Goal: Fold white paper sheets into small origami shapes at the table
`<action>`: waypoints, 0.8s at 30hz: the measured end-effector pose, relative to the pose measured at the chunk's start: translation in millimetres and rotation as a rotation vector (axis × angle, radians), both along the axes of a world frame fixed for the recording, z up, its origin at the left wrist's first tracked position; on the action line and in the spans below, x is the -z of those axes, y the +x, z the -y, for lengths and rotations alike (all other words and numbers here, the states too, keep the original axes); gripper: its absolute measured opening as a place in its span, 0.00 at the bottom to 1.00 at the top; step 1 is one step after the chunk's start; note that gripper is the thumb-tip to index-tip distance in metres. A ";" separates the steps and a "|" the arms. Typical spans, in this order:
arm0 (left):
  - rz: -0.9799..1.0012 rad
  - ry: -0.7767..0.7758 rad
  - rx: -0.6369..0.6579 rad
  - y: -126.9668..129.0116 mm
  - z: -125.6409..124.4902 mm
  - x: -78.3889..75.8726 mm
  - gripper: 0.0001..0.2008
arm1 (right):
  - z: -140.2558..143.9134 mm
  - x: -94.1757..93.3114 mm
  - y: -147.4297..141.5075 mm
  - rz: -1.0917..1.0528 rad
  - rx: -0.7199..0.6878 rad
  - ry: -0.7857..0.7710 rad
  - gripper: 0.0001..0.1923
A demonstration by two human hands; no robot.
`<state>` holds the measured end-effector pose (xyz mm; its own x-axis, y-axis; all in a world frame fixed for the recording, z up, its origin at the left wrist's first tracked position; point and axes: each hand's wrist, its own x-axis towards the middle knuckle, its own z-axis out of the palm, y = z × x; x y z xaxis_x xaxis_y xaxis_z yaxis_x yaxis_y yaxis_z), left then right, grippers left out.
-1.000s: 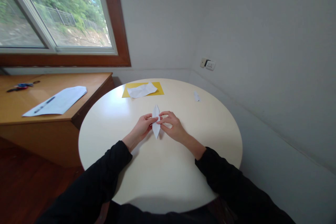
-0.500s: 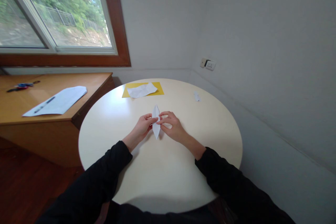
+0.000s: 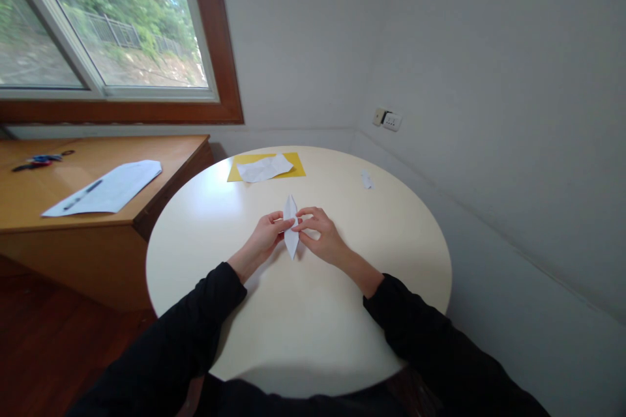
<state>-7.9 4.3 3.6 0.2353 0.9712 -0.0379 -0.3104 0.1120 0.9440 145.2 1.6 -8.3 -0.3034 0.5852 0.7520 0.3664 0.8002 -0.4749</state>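
A narrow piece of folded white paper (image 3: 292, 244), pointed at both ends, is held above the middle of the round table (image 3: 303, 326). My left hand (image 3: 267, 234) grips its left side, with the thumb across the front and the other fingers partly hidden behind. From the right, my right hand (image 3: 321, 234) pinches the paper's edge between thumb and fingers. The long axis of the paper runs away from me. What the fingertips behind the paper do is hidden.
At the table's far side a creased white sheet (image 3: 264, 169) lies on yellow paper (image 3: 297, 164). Small white scraps (image 3: 366, 179) lie to the right. On the wooden desk (image 3: 180, 159) at left are stacked papers (image 3: 122, 189), a pen (image 3: 83, 195) and scissors (image 3: 43, 159).
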 end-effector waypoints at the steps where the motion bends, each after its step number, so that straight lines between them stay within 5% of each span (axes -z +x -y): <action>1: 0.002 -0.001 0.000 0.1 0.0 0.0 0.11 | 0.0 -0.1 0.1 0.002 0.001 -0.001 0.08; 24: -0.007 0.007 -0.010 0.5 0.8 -1.0 0.11 | 0.1 -0.5 -0.2 0.006 -0.004 0.010 0.08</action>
<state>-7.4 3.5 4.6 0.2251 0.9738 -0.0325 -0.3047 0.1021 0.9470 144.9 1.5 -7.8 -0.3100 0.5764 0.7561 0.3664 0.8063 -0.4645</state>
